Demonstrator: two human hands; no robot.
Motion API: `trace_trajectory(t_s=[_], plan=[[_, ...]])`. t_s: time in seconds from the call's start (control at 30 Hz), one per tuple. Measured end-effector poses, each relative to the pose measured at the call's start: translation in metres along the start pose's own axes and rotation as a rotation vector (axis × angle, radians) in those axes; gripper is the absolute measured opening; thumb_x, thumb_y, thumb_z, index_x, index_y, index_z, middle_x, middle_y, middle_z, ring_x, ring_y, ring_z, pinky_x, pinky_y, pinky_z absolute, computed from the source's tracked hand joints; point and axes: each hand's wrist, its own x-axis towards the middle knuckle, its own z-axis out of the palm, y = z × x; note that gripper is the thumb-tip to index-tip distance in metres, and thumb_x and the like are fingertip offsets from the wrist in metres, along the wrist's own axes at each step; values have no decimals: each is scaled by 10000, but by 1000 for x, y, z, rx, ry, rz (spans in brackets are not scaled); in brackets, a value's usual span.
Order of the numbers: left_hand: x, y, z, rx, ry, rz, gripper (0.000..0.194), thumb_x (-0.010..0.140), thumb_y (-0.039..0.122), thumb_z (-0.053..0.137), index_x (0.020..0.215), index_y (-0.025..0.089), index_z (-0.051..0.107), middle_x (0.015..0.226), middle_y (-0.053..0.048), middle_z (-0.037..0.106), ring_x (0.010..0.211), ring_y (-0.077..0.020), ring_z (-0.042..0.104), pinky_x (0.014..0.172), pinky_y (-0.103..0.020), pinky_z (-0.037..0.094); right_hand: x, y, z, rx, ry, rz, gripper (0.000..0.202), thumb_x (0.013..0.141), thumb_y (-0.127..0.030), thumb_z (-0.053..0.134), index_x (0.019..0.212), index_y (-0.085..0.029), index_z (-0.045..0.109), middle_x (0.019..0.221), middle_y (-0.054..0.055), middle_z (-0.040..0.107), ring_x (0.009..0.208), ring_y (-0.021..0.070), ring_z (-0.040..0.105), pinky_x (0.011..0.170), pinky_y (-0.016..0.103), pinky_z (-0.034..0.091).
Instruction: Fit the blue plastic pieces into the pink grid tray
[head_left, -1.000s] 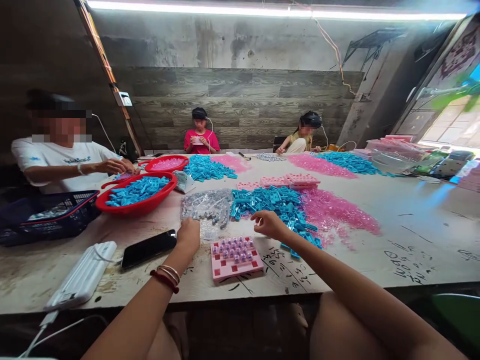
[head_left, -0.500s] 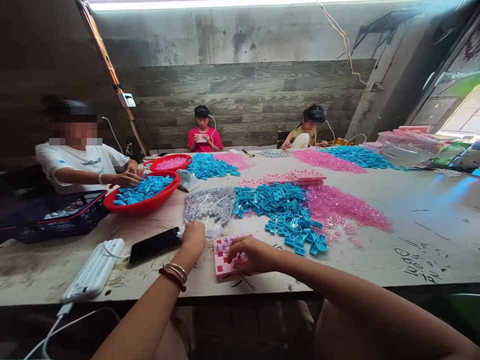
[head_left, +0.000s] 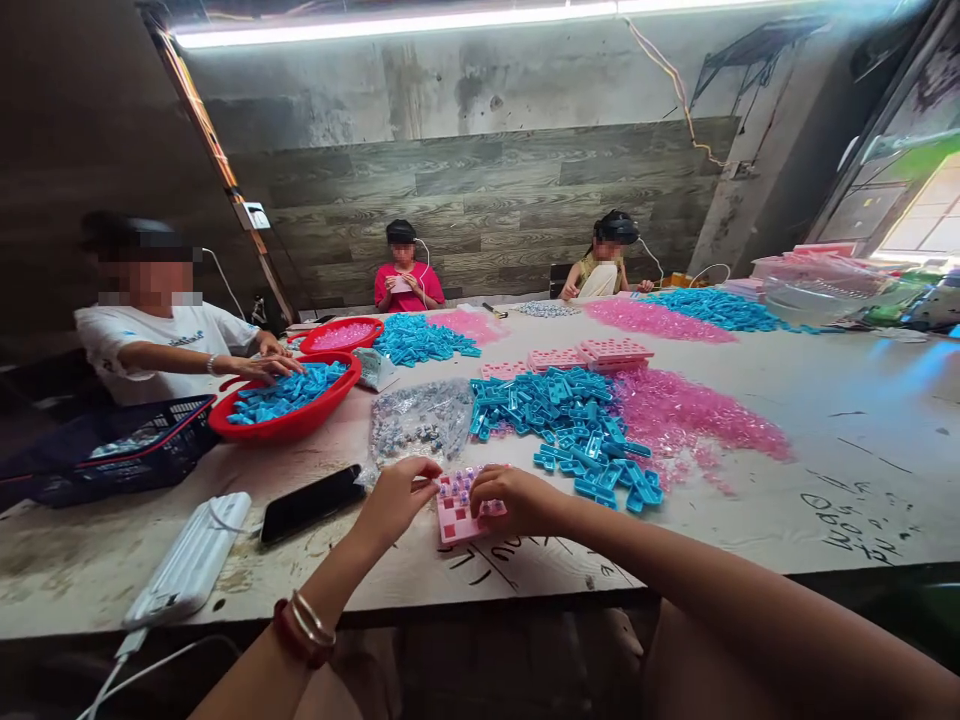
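Observation:
A pink tray [head_left: 452, 533] with rows of square pockets lies on the table in front of me; small clear-purple pieces [head_left: 452, 487] sit in some pockets, while others show as dark red squares. My left hand [head_left: 397, 500] is at the tray's upper left corner, thumb and fingers pinched together; whatever is between them is too small to make out. Over the tray's right half, my right hand [head_left: 517, 498] has its fingers curled down onto the pockets, and its fingertips are partly hidden. Just beyond the tray lies a clear plastic bag [head_left: 420, 415] of small grey-white pieces.
Blue plastic parts [head_left: 555, 405] and pink clear pieces [head_left: 697, 415] are heaped beyond my right hand. Pink trays [head_left: 615, 353] are stacked behind. A phone [head_left: 311, 503] and white power bank [head_left: 187, 560] lie left. A co-worker's hand reaches into a red basket [head_left: 334, 390]; two people sit opposite.
My left hand has come from the bag's near edge to the tray's corner, fingers now pinched. My right hand stays over the tray. The view has tilted up slightly.

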Motion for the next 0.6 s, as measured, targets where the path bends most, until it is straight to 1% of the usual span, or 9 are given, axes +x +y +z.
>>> trace_trajectory(t_s=[0.1,0.17,0.27,0.33,0.47,0.6], plan=[[-14,8,8,-122,-74,-33,71,718,182,550,781,159,572,851,-19,600,842,-135,573,787,-275,512,0,3,0,26,49,35,165,664,-69,612,764,-188,666,778,33,648,801,151,562,736,259,443],[-19,10,14,-134,-97,-65,37,682,136,552,711,156,540,805,-7,572,807,-128,556,749,-258,516,-1,5,0,44,73,46,159,660,-69,623,753,-188,671,762,30,648,789,147,559,725,254,441],[-21,11,19,-114,-108,-71,91,638,77,543,667,156,508,796,-1,539,792,-123,530,707,-230,505,-2,7,2,53,85,62,141,657,-87,643,750,-188,674,750,28,645,783,147,555,716,254,438],[-20,11,20,-70,-114,-40,94,638,78,551,662,156,505,801,-3,540,793,-126,525,708,-227,488,-3,8,3,57,76,68,126,667,-107,645,756,-191,675,741,25,645,787,149,554,719,258,438],[-19,11,19,89,-111,69,51,682,138,574,667,157,529,761,0,563,758,-134,522,710,-243,438,-3,9,4,74,78,62,109,687,-128,641,770,-189,675,741,25,647,788,145,555,721,257,438],[-22,13,17,196,-168,146,38,707,166,580,681,156,555,737,2,576,719,-131,519,665,-235,396,-4,10,4,84,80,60,107,691,-130,637,772,-189,674,744,24,649,789,144,556,723,259,439]])
